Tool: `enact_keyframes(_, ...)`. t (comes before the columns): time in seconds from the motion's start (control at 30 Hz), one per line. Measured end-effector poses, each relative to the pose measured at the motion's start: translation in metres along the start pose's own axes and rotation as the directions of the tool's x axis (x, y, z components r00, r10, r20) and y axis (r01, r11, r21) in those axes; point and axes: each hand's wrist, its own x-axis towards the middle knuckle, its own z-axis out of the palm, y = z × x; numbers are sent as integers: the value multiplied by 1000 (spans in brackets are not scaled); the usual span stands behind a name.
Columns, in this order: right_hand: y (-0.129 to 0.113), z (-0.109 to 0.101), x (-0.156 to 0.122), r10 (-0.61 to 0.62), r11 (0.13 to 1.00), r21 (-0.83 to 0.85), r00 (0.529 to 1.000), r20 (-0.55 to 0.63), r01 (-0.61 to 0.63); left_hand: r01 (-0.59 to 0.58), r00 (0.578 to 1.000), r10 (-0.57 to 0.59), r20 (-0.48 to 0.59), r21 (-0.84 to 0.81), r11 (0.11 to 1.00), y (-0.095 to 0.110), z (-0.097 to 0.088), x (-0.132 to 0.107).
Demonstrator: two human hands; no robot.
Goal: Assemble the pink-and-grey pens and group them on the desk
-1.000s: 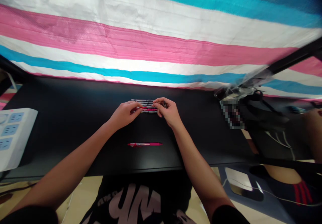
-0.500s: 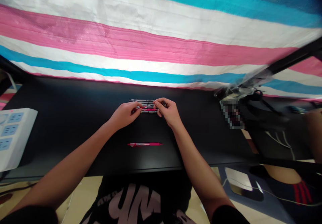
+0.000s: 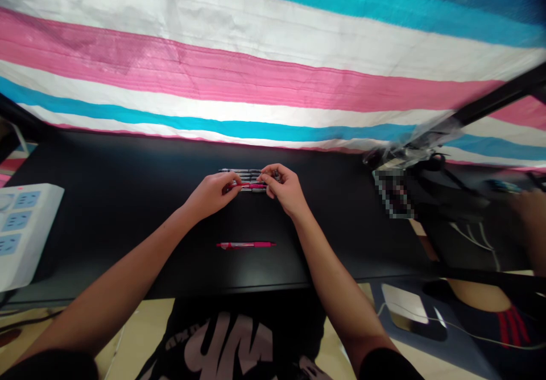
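A small row of pens (image 3: 244, 172) lies side by side in the middle of the black table (image 3: 128, 198). Both my hands rest at this row. My left hand (image 3: 211, 193) pinches the left end of a pink pen (image 3: 252, 186) in the row. My right hand (image 3: 285, 188) has its fingers curled on the right end of the same pen. Nearer to me a second pink pen (image 3: 245, 245) lies alone on the table, untouched.
A white power strip (image 3: 21, 229) sits at the table's left edge. A striped pink, white and blue cloth (image 3: 256, 73) hangs behind. At the right stand a black arm-like stand (image 3: 443, 189) and another person's hand (image 3: 531, 209).
My fingers shifted slightly on the pink pen in the row; the rest is as before.
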Motion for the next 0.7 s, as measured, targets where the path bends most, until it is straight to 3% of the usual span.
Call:
enact_keyframes(0.4,-3,0,-1,-7,1000,-19,999,-52,6,-8,1000,7,-16,-19,1000,2,-1,0)
enact_keyframes(0.7,0,-3,0,-18,999,-49,1000,-10,17,9,1000,-9,-15,-16,1000,2,0,0)
